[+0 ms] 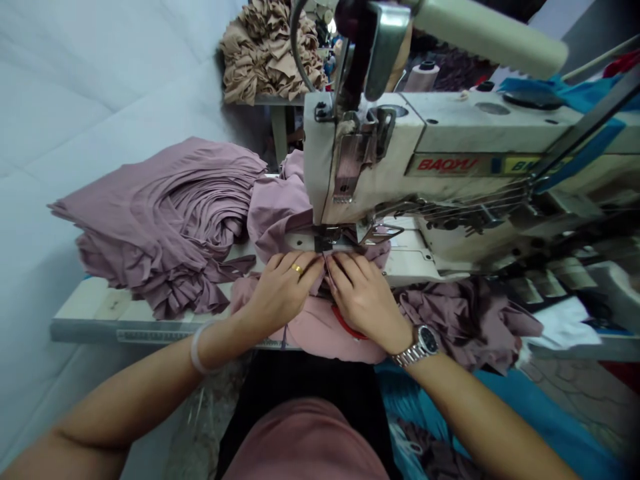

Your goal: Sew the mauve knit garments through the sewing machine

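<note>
A cream sewing machine [450,160] stands on the work table [100,313], its presser foot [325,240] just beyond my fingertips. My left hand [283,287], with a gold ring, lies flat on a mauve fabric piece [320,327] in front of the foot, fingers stretched out and pressing down. My right hand [363,293], watch on its wrist, lies beside it on the same fabric with the fingers extended toward the foot. Sewn mauve fabric [275,207] bunches up behind the needle area.
A large stack of folded mauve pieces [165,220] fills the table's left side. More mauve cloth [460,320] hangs at the right front edge. A beige fabric pile [270,53] sits on a stand behind. Blue cloth [525,400] lies below right.
</note>
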Motion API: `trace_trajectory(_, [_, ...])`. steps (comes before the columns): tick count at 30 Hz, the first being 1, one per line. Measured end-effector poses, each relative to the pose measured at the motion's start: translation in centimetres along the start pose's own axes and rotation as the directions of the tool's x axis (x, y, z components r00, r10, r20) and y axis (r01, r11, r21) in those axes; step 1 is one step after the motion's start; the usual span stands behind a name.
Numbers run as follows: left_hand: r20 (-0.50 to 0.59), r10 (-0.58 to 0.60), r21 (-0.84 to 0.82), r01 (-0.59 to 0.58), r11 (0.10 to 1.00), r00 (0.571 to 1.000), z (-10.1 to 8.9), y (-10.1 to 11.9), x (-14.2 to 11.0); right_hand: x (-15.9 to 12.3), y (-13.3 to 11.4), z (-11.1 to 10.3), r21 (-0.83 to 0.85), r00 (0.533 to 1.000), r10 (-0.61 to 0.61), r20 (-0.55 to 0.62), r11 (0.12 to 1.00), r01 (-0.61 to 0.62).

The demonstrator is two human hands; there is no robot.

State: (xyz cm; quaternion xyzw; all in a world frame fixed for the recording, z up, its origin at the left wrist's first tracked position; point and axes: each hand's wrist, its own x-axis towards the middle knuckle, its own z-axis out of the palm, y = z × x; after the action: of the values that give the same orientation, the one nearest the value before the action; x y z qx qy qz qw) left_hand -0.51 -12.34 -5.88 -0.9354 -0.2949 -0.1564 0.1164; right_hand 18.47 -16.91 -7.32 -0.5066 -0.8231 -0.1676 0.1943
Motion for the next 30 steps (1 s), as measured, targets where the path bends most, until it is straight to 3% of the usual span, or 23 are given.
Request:
trace_trajectory(4, [-0.039,0.008,0.011,-0.008,1.0,0.999,0.4,0.1,-0.1,-0.5,-0.2,0.0,0.004,1.0,-0.009,-0.03,1.0,0.009])
trace_trajectory(15, [-0.011,-0.027,0.019,0.027,0.999,1.0,0.6,0.4,0.2,0.0,-0.5,-0.1,-0.032,0.999,-0.016,0.039,0.999,0.018])
trace_trajectory(21, [-0.013,-0.013,-0.008,0.013,1.0,1.0,0.6,0.1,0.2,-0.3,0.2,0.1,0.023,0.999,-0.032,-0.013,0.999,0.033])
trace_trajectory(30, [0.002,-0.059,-0.062,0.059,0.996,0.998,0.7,-0.3,0.9,0.5,0.3,0.3,0.046,0.998,0.05,0.045,0.998,-0.052])
